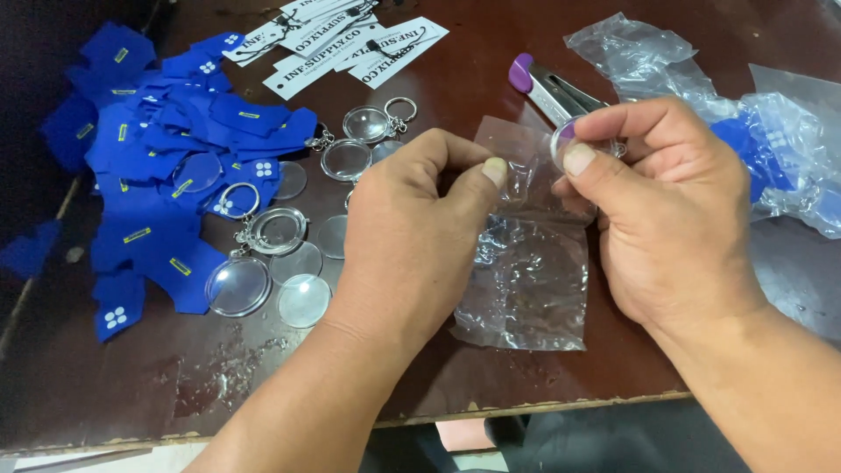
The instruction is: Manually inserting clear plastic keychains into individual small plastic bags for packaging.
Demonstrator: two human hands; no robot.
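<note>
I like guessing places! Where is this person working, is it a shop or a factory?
Probably a small workbench for packing keyrings by hand. The left hand and right hand hold a clear plastic bag, beside round clear keyrings, blue fabric pieces and white paper tags.

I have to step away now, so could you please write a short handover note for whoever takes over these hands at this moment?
Left hand: pinches the top edge of a small clear plastic bag between thumb and forefinger.
Right hand: holds a round clear keychain at the bag's mouth; it is not inside yet.
On the dark wooden table: a pile of blue cut-out inserts at left, loose clear keychain shells beside it, white hang tags at the top, a purple-handled tool, and packed bags at right.
Done: some pieces bagged.
Left: this piece and the loose parts.
</note>
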